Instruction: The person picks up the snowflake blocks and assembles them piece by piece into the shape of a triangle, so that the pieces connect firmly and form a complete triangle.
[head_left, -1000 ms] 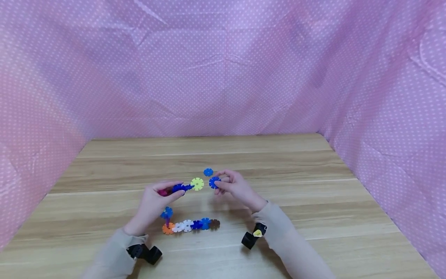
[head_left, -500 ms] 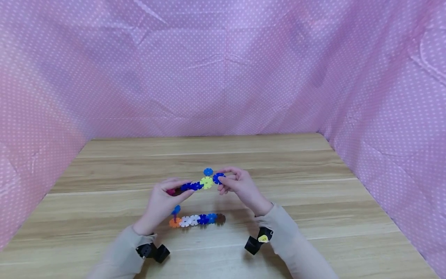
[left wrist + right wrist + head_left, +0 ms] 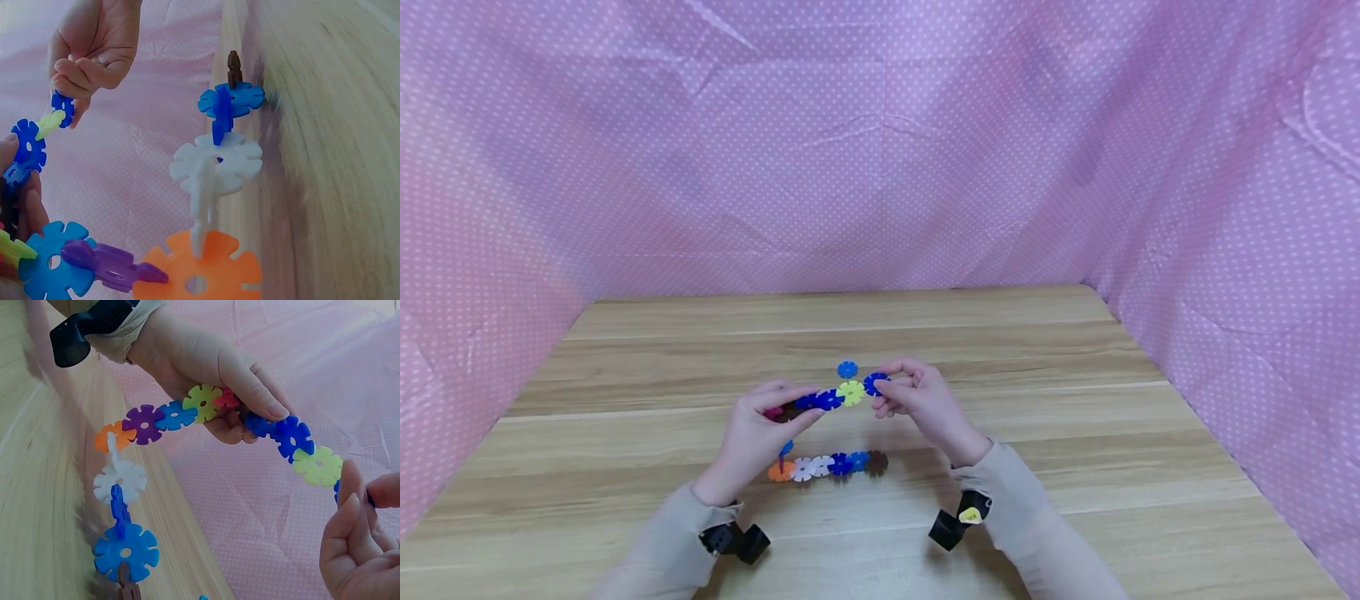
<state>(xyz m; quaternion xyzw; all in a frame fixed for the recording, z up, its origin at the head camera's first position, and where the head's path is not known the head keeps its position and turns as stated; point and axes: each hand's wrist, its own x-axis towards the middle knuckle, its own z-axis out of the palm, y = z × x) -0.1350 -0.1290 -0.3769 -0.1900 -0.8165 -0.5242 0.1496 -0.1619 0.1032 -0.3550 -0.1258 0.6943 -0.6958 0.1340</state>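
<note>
A chain of interlocking plastic snowflake discs runs through my left hand (image 3: 747,435), whose thumb and fingers grip it by dark blue discs (image 3: 294,439). A yellow-green disc (image 3: 852,392) sticks out at the chain's right end. Beside it, my right hand (image 3: 931,410) pinches a dark blue snowflake disc (image 3: 875,384) between thumb and finger. The two discs lie edge to edge; I cannot tell whether their slots are joined. The chain's other part hangs to the table through blue, purple (image 3: 144,424) and orange (image 3: 200,269) discs, then white (image 3: 215,164), blue and brown (image 3: 876,463) ones.
A loose light blue disc (image 3: 847,369) lies on the wooden table (image 3: 1000,350) just beyond the hands. Pink dotted cloth (image 3: 880,167) hangs around the back and sides. A black camera (image 3: 947,529) sits on each wrist.
Both hands have shifted slightly right, carrying the chain along. The yellow-green disc and the right hand's dark blue disc are closer together. The trailing row has slid right and slightly away.
</note>
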